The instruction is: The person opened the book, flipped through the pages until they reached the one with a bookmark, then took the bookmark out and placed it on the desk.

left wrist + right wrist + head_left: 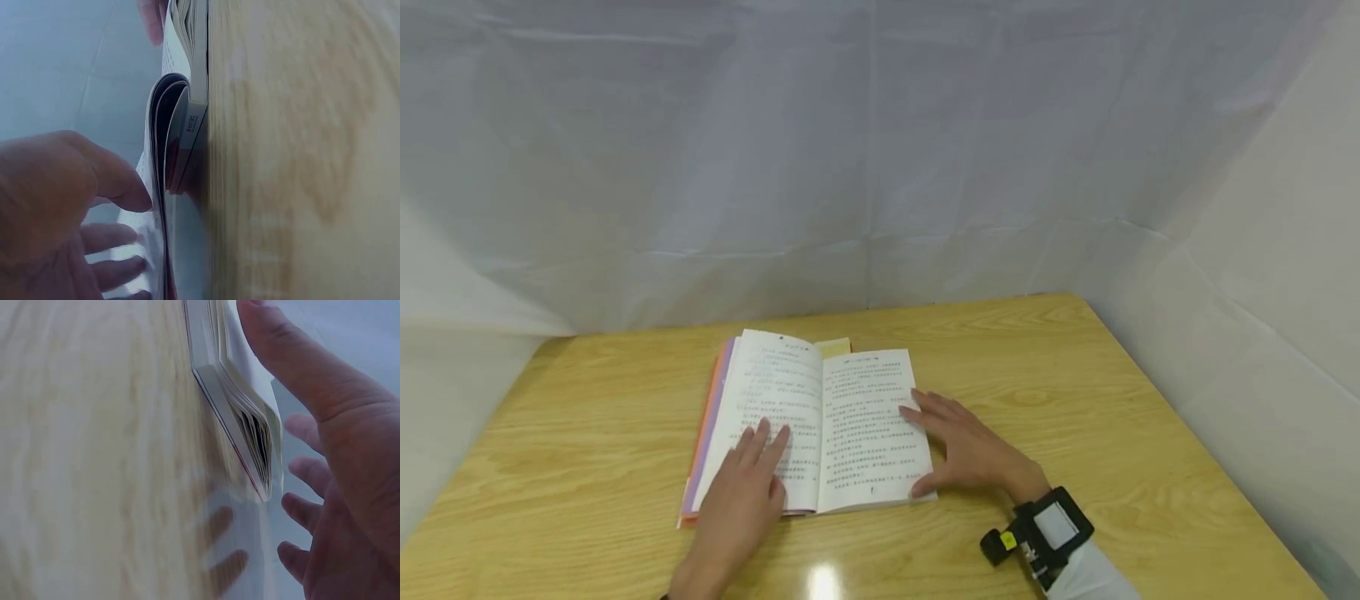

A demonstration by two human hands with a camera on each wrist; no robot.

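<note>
White sheeting backs a wooden bench [1075, 400]. Left hand [745, 487] and right hand [966, 450], fingers flat, press an open paperback [850, 417]: light, floppy, best gripped at its spine.

A recording booth (white sheeting [880, 150] walls) around a wooden table [1075, 400].

- Left hand [747, 487] reaches in from the near edge, palm down, fingers [763, 442] straight and close together, pointing to the far side.
- Right hand [964, 450] comes in from the near right, palm down, fingers [925, 408] spread and aimed to the far left, thumb stretched out on the near side.
- Right wrist wears a black camera unit [1041, 533] with a white sleeve [1093, 579] behind it.
- Both hands lie flat and relaxed, well apart.
</note>
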